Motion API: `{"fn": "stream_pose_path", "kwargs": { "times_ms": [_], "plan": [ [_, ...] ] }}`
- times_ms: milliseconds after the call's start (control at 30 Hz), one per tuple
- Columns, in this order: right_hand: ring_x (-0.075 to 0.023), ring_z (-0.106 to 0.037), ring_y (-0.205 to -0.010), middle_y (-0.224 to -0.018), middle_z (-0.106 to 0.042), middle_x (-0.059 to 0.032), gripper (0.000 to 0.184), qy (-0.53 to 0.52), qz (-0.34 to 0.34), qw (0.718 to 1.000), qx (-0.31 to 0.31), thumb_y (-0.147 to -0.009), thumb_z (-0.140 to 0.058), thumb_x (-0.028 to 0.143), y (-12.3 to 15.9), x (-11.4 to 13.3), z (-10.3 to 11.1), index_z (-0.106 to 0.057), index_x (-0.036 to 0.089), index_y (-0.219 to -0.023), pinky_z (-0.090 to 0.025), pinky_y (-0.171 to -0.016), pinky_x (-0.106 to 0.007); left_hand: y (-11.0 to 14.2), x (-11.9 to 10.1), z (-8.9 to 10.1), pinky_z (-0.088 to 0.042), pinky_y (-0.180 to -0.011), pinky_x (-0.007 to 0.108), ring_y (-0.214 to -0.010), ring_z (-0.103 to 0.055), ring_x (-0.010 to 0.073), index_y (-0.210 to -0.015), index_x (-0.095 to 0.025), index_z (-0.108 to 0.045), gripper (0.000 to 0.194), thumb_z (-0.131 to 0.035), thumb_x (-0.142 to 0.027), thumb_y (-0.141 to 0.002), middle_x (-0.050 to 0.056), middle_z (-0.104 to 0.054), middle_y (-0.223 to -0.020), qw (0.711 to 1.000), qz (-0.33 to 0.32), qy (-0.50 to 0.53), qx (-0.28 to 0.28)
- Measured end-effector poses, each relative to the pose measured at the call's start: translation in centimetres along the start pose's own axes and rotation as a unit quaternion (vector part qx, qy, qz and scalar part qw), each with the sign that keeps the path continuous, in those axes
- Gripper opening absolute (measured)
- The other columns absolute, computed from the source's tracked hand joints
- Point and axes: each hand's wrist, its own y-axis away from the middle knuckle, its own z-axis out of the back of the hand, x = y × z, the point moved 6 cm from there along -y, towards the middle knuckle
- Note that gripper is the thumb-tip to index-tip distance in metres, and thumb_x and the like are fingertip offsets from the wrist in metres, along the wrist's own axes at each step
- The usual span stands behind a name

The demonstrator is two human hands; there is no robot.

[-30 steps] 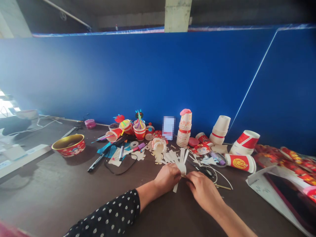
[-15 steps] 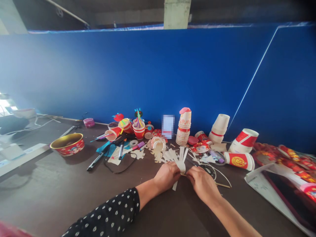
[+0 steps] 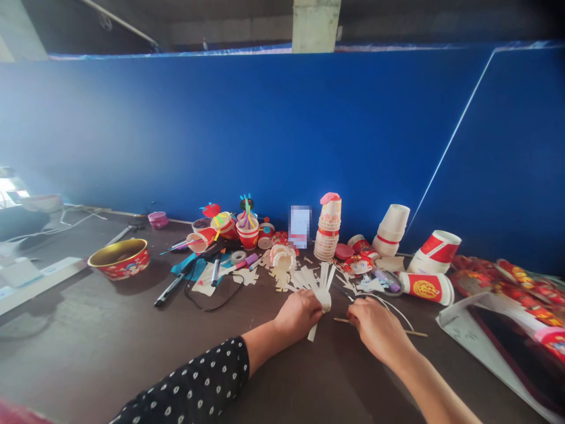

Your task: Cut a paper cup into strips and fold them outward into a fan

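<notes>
Gripping a strip-cut white paper cup (image 3: 325,301) in the closed left hand (image 3: 298,315), strips fanning toward the wall, one strip pointing back at the person, long axis front-to-back, on the dark table (image 3: 132,330). Right hand (image 3: 377,330) just beside it, over a wooden skewer (image 3: 342,321) lying crosswise; cannot tell if gripped.

No legible words, gold emblem on a red paper cup (image 3: 426,289) too small to read, white card (image 3: 300,227) pixelated

The left hand (image 3: 298,316) holds a strip-cut paper cup (image 3: 324,300).
</notes>
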Motion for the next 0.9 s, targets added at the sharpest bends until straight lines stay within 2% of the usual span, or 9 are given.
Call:
{"fn": "stream_pose_path", "kwargs": {
  "times_ms": [133, 200, 267, 400, 900],
  "plan": [
    [-0.0193, -0.053, -0.091, -0.095, -0.062, -0.0063, 0.026, -0.063, 0.039, 0.994, -0.080, -0.082, -0.043, 0.012, -0.6, 1.5, 0.1, -0.062, 0.019, -0.100, -0.038, -0.075, -0.027, 0.0, 0.0, -0.1, -0.040, -0.068, 0.023, -0.067, -0.052, 0.0133, -0.064, -0.014, -0.060, 0.017, -0.050, -0.014, -0.078, 0.003, -0.056, -0.067, 1.000, -0.006, 0.003, -0.018],
    [-0.0190, -0.051, -0.091, -0.096, -0.061, -0.0064, 0.027, -0.073, 0.084, 0.989, -0.094, -0.086, -0.041, 0.014, -0.8, 2.7, -0.1, -0.060, 0.018, -0.105, -0.037, -0.080, -0.028, 0.1, -0.1, -0.1, -0.040, -0.069, 0.024, -0.068, -0.052, 0.0133, -0.066, -0.014, -0.060, 0.016, -0.050, -0.013, -0.078, 0.003, -0.057, -0.069, 1.000, -0.011, 0.003, -0.018],
    [-0.0185, -0.050, -0.086, -0.089, -0.061, -0.0054, 0.024, -0.075, 0.107, 0.987, -0.091, -0.088, -0.039, 0.017, -1.0, 3.6, -0.3, -0.062, 0.018, -0.095, -0.037, -0.077, -0.028, 0.1, -0.1, -0.1, -0.041, -0.071, 0.025, -0.070, -0.052, 0.0139, -0.067, -0.014, -0.061, 0.015, -0.051, -0.014, -0.079, 0.003, -0.058, -0.071, 1.000, -0.010, -0.005, -0.007],
    [-0.0175, -0.049, -0.079, -0.075, -0.059, -0.0034, 0.025, -0.065, 0.104, 0.988, -0.089, -0.087, -0.041, 0.017, -1.2, 3.8, -0.4, -0.060, 0.019, -0.070, -0.036, -0.071, -0.027, 0.1, -0.2, 0.0, -0.042, -0.072, 0.026, -0.072, -0.054, 0.0157, -0.068, -0.013, -0.061, 0.018, -0.049, -0.017, -0.081, 0.005, -0.059, -0.072, 0.999, 0.002, -0.027, 0.018],
    [-0.0171, -0.051, -0.080, -0.079, -0.062, -0.0022, 0.022, -0.132, 0.086, 0.986, -0.048, -0.081, -0.050, 0.016, -1.6, 2.5, -1.0, -0.070, 0.023, -0.079, -0.038, -0.071, -0.025, 0.1, 0.2, -0.5, -0.043, -0.075, 0.028, -0.077, -0.055, 0.0171, -0.075, -0.014, -0.061, 0.020, -0.046, -0.021, -0.085, 0.006, -0.060, -0.078, 0.999, 0.008, -0.044, 0.020]
  ]
}}
